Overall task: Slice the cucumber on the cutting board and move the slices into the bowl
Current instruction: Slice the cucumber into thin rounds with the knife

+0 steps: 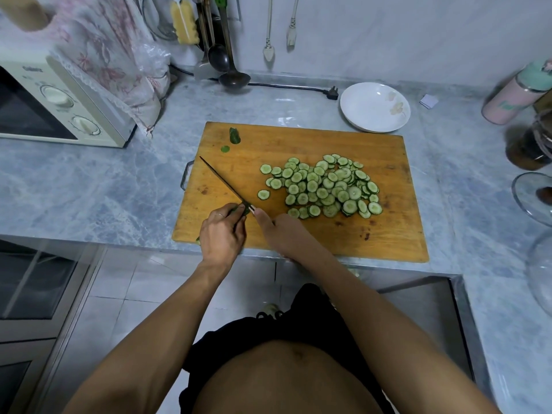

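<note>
While the blade lay across the board's near-left part, the following was noted.

Cutting board: a wooden board (298,138) was seen lying on the grey marble counter (89,186), a metal handle at its left edge.
Left hand: the left hand (222,231) was curled round the last stub of cucumber (243,210), which was pinned to the board at the near-left.
Right hand: the right hand (276,227) was closed on the knife (222,182) at the handle end, forefinger extended towards the blade; the handle itself was hidden.
Knife: the blade was set against the stub, its tip pointing away to the far left.
Slices: a heap of cucumber slices (324,186) was spread over the board's right half, two lying slightly apart on its left side.
End piece: a cut-off cucumber end (234,135) was left near the far-left corner, a small green scrap (225,149) just beside it.
Bowl: a white bowl (375,106) was standing on the counter just beyond the board's far-right edge; no slices were seen in it.
Surroundings: a cream microwave oven (59,106) was placed at far left.
</note>
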### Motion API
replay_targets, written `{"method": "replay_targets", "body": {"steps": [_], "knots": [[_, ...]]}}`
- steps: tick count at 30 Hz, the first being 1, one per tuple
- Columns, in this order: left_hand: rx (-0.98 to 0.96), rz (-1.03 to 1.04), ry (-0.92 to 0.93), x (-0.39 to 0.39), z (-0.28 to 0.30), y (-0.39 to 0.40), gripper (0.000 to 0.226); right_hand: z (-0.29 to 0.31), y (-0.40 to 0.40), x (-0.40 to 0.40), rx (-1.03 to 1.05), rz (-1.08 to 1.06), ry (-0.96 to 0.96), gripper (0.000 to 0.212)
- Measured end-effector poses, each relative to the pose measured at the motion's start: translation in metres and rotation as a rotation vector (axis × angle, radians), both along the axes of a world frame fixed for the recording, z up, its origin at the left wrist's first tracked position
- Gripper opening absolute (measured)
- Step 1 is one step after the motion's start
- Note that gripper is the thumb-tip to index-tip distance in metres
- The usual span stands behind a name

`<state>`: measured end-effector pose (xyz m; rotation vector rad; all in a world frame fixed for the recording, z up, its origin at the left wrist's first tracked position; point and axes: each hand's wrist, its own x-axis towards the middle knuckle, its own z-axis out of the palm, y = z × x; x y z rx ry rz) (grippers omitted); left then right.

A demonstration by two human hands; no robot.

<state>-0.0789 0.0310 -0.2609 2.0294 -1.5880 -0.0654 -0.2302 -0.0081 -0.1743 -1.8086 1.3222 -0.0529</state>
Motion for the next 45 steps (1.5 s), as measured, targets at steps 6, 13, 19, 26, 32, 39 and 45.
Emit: {"method": "replay_targets", "body": {"steps": [6, 13, 19, 26, 32, 39, 45], "knots": [[0.034, 0.057, 0.111, -0.002, 0.01, -0.004, 0.025, -0.001, 0.005, -0.012, 0.047, -0.063, -0.082, 0.074], [0.071, 0.102, 0.143, -0.001, 0.011, -0.005, 0.024, 0.012, 0.02, -0.029, 0.023, -0.05, -0.099, 0.071], [0.07, 0.105, 0.156, -0.003, 0.012, -0.005, 0.023, 0.018, 0.026, -0.031, 0.028, -0.044, -0.086, 0.069], [0.042, 0.081, 0.149, -0.002, 0.004, -0.003, 0.023, 0.019, 0.026, -0.031, 0.08, -0.039, -0.071, 0.07], [0.024, 0.064, 0.143, 0.0, -0.003, -0.004, 0.024, 0.017, 0.018, -0.025, 0.202, -0.07, -0.1, 0.074], [-0.015, 0.07, 0.147, -0.001, -0.006, -0.003, 0.026, 0.001, 0.006, -0.004, 0.127, -0.052, -0.107, 0.07], [-0.048, 0.031, 0.119, 0.001, -0.004, -0.002, 0.026, -0.007, 0.01, -0.002, 0.112, -0.066, -0.137, 0.067]]}}
